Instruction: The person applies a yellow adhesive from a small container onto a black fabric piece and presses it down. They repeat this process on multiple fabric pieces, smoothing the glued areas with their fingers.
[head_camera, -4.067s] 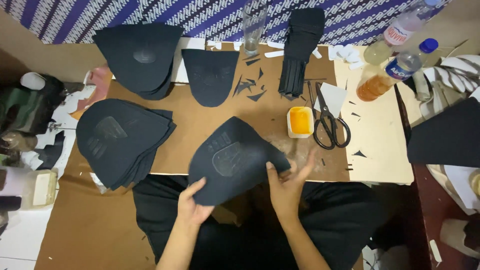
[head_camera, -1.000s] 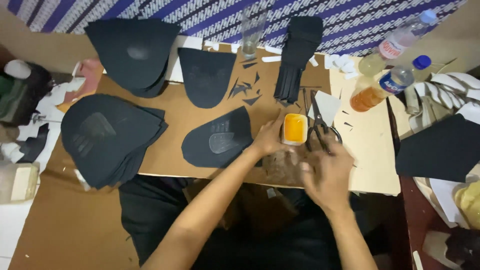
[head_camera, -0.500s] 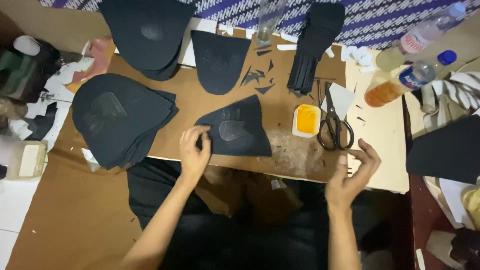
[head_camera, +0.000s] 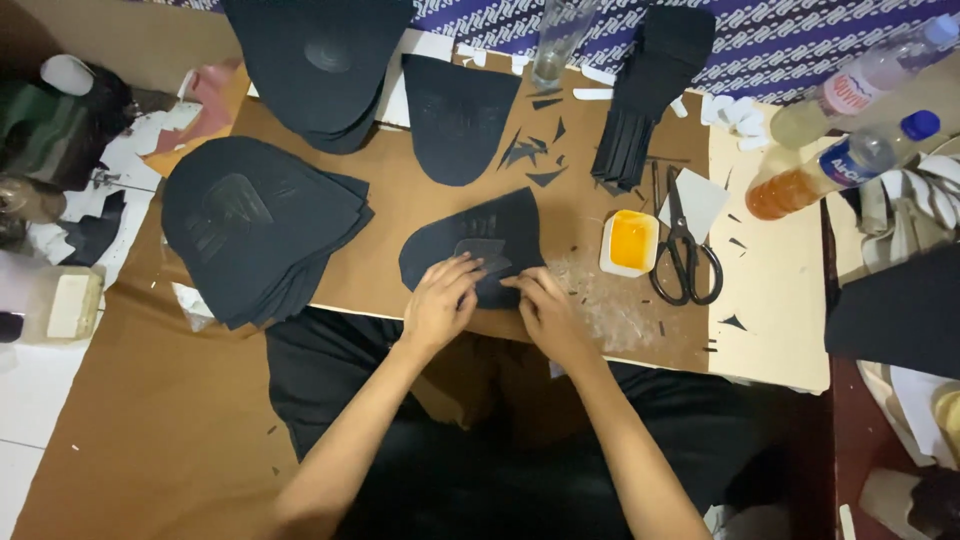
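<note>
Pressing a small patch onto the flat black dome-shaped fabric panel (head_camera: 480, 250), by the look of it: left hand (head_camera: 440, 303) and right hand (head_camera: 540, 310) lie on its near edge, fingers bent and pushing down, gripping nothing. The panel sits on the brown cardboard work board (head_camera: 400, 210), just left of the small white dish of yellow glue (head_camera: 630, 243). Long axis runs near-left to far-right, rounded end toward the dish. Next move likely needs even fingertip pressure. Black-handled scissors (head_camera: 685, 250) lie just beyond the dish.

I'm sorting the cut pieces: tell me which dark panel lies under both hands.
The single dark panel at the board's front edge, under left hand and right hand; the other panels lie untouched farther off.
</note>
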